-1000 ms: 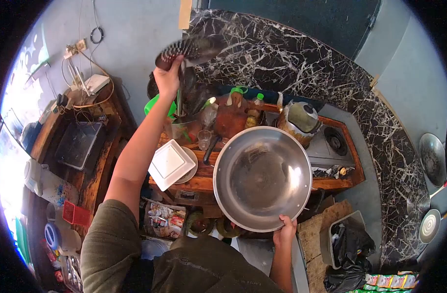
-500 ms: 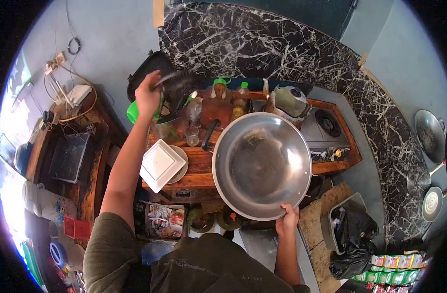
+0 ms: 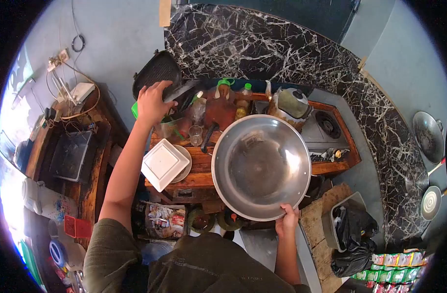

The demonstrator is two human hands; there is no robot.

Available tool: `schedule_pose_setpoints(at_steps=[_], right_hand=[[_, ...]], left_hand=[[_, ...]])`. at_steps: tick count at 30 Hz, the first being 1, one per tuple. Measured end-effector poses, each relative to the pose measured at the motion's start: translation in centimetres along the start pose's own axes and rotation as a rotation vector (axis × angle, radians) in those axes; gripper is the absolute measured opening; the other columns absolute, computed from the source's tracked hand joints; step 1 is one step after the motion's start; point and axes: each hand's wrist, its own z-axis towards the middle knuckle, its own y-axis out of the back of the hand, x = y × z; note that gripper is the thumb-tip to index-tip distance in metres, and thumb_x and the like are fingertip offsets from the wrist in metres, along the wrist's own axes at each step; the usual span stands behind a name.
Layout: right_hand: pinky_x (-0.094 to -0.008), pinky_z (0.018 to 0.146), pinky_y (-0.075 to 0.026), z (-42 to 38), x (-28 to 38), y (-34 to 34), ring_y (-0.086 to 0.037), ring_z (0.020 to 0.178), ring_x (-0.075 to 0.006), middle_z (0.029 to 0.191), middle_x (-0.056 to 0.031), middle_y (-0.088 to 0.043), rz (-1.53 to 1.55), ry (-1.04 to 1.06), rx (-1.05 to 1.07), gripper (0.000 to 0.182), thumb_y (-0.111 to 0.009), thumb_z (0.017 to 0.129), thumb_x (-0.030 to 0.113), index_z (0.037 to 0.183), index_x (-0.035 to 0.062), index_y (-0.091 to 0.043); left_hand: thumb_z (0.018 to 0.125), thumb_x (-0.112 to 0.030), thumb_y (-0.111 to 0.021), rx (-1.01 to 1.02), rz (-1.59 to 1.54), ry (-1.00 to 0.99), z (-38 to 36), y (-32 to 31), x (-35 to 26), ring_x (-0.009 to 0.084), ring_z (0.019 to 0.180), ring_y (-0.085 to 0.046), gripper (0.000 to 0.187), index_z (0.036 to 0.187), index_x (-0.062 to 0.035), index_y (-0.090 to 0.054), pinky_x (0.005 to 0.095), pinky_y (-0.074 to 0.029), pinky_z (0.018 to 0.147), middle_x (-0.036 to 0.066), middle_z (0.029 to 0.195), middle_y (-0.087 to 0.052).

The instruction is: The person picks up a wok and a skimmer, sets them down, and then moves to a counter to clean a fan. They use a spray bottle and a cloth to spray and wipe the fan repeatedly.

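Observation:
My right hand [image 3: 287, 222] grips the lower rim of a large, wide stainless steel pan [image 3: 262, 171], which is tilted toward me above the wooden counter's front. My left hand [image 3: 154, 102] reaches to the back left with its fingers spread. Just beyond its fingertips is a shiny blade-like utensil [image 3: 185, 89], partly hidden among dark items. Behind that hand a black ridged grill pan [image 3: 157, 73] leans at the wall. A green container [image 3: 134, 110] is mostly hidden by my left wrist.
A square white dish [image 3: 164, 163] sits on a round plate [image 3: 185, 168]. Glass cup [image 3: 195, 134], green-capped bottle [image 3: 244, 100] and kettle [image 3: 290, 105] line the counter beside a gas stove [image 3: 326, 129]. A bin [image 3: 336, 215] with a black bag stands right.
My left hand's fingers have spread apart, and the blurred utensil that stuck out from them now shows beyond the fingertips. My right hand and the steel pan have hardly moved.

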Motion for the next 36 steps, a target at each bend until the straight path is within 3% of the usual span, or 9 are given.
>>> schedule_pose_setpoints(at_steps=[7, 13, 16, 21, 23, 26, 30, 32, 36], right_hand=[[-0.0371, 0.08, -0.052, -0.8, 0.0, -0.6, -0.06, 0.097, -0.0246, 0.109, -0.0081, -0.058, 0.003, -0.017, 0.012, 0.049, -0.056, 0.077, -0.001, 0.125, 0.0026, -0.05], [-0.0362, 0.08, -0.052, -1.6, -0.3, -0.9, -0.06, 0.098, -0.0238, 0.108, -0.0077, -0.059, -0.027, -0.012, -0.011, 0.047, -0.056, 0.077, -0.001, 0.124, 0.0017, -0.051], [-0.0353, 0.079, -0.052, -1.7, -1.1, -0.1, -0.061, 0.096, -0.0231, 0.108, -0.0073, -0.059, -0.034, 0.016, -0.015, 0.046, -0.056, 0.077, -0.001, 0.123, 0.0016, -0.052], [-0.0351, 0.074, -0.053, -3.3, -1.1, -1.0, -0.062, 0.09, -0.0229, 0.106, -0.007, -0.059, -0.028, -0.016, 0.0, 0.042, -0.055, 0.077, -0.001, 0.119, 0.0024, -0.052], [-0.0347, 0.072, -0.054, -3.8, -1.4, -1.2, -0.062, 0.09, -0.0232, 0.105, -0.007, -0.059, -0.031, -0.015, -0.024, 0.042, -0.055, 0.078, 0.0, 0.12, 0.0029, -0.051], [-0.0371, 0.071, -0.056, -4.8, -1.4, -2.3, -0.063, 0.091, -0.0238, 0.105, -0.0074, -0.059, -0.024, -0.016, -0.042, 0.044, -0.055, 0.079, 0.001, 0.122, 0.0035, -0.049], [-0.0423, 0.07, -0.059, -5.7, -2.4, -2.9, -0.063, 0.094, -0.0249, 0.109, -0.0094, -0.058, -0.108, -0.059, -0.037, 0.044, -0.054, 0.08, 0.002, 0.123, 0.0039, -0.047], [-0.0444, 0.067, -0.061, -6.2, -3.0, -3.2, -0.065, 0.094, -0.0272, 0.114, -0.012, -0.057, -0.093, -0.063, -0.04, 0.047, -0.056, 0.082, 0.005, 0.127, 0.0056, -0.044], [-0.0509, 0.072, -0.061, -8.1, -2.3, -4.2, -0.065, 0.103, -0.0324, 0.12, -0.0155, -0.057, -0.11, -0.162, 0.033, 0.053, -0.058, 0.086, 0.011, 0.134, 0.0054, -0.036]], left_hand=[[0.067, -0.016, -0.081, 0.045, -0.196, -0.053, -2.8, 0.5, -0.8, 0.0293, 0.096, -0.064, 0.052, 0.114, -0.0161, -0.061, 0.0426, -0.046, 0.093, 0.007, 0.117, -0.064], [0.076, -0.009, -0.073, -0.105, -0.264, -0.149, -6.0, 0.0, -1.8, 0.024, 0.09, -0.064, 0.008, 0.083, -0.0101, -0.069, 0.0377, -0.047, 0.078, 0.002, 0.09, -0.068], [0.081, -0.021, -0.075, -0.011, -0.622, 0.189, -8.9, 0.2, -3.2, 0.0127, 0.058, -0.058, 0.019, 0.073, -0.0053, -0.069, 0.0292, -0.044, 0.054, 0.005, 0.07, -0.066], [0.092, -0.028, -0.067, 0.146, -1.048, 0.486, -15.3, -2.7, -3.3, 0.008, 0.052, -0.054, 0.04, 0.063, -0.0004, -0.062, 0.0252, -0.041, 0.05, 0.005, 0.062, -0.063], [0.099, -0.036, -0.053, 0.327, -1.317, 0.658, -18.4, -3.4, -4.2, 0.0102, 0.061, -0.06, 0.036, 0.09, -0.0021, -0.059, 0.0239, -0.046, 0.052, 0.005, 0.078, -0.065], [0.097, -0.06, -0.037, 0.817, -1.664, 0.602, -21.6, -1.8, -6.4, 0.0307, 0.095, -0.068, 0.071, 0.137, -0.0016, -0.035, 0.0366, -0.06, 0.064, 0.021, 0.119, -0.06], [0.097, -0.035, -0.055, 0.913, -1.565, 0.698, -22.7, -0.2, -9.4, 0.0285, 0.105, -0.062, 0.058, 0.14, -0.0004, -0.036, 0.0391, -0.057, 0.078, 0.016, 0.121, -0.058], [0.091, -0.011, -0.058, 0.615, -1.403, 0.392, -24.7, -3.7, -8.8, 0.0224, 0.106, -0.059, 0.048, 0.135, 0.002, -0.042, 0.035, -0.048, 0.091, 0.014, 0.122, -0.057], [0.087, -0.003, -0.055, 0.536, -1.486, 0.45, -23.9, -1.1, -9.6, 0.0193, 0.107, -0.057, 0.043, 0.128, 0.0059, -0.046, 0.0316, -0.043, 0.096, 0.013, 0.116, -0.061]])
